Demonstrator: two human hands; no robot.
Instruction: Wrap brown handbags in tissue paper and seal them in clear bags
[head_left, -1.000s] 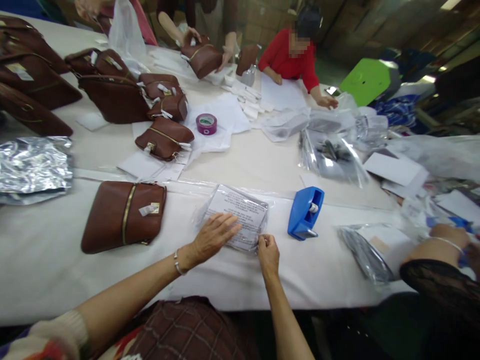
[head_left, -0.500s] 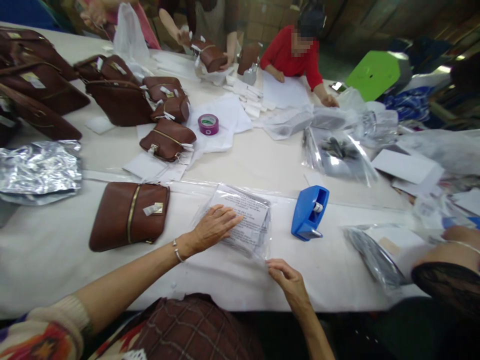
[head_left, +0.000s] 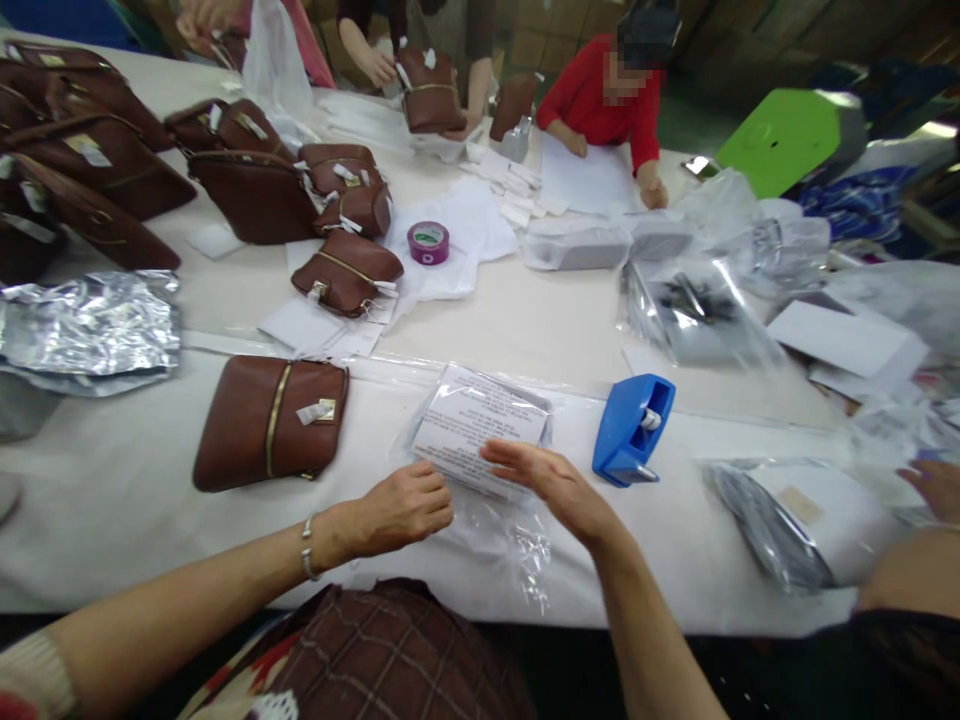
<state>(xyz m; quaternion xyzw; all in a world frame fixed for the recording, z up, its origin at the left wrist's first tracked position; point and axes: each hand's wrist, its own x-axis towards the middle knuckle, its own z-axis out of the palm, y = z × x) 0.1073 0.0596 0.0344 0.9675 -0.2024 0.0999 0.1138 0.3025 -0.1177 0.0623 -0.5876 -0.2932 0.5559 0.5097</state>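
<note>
Head view: clear plastic packet with white printed sheet (head_left: 478, 415) lies flat on white-covered counter (head_left: 517, 310), just ahead of left hand (head_left: 409, 508). Left fingers curled in; cannot tell whether they pinch plastic. Right hand (head_left: 549, 484) opened out, fingers straight, hiding packet's near-right part. Co-worker's forearm (head_left: 907, 580) blurred, cut off at frame edge.

A flat, pale packet (head_left: 465, 408) with dark print lies slightly askew on the white table (head_left: 540, 325), its clear plastic (head_left: 531, 560) crumpled loosely toward the near edge.
</note>
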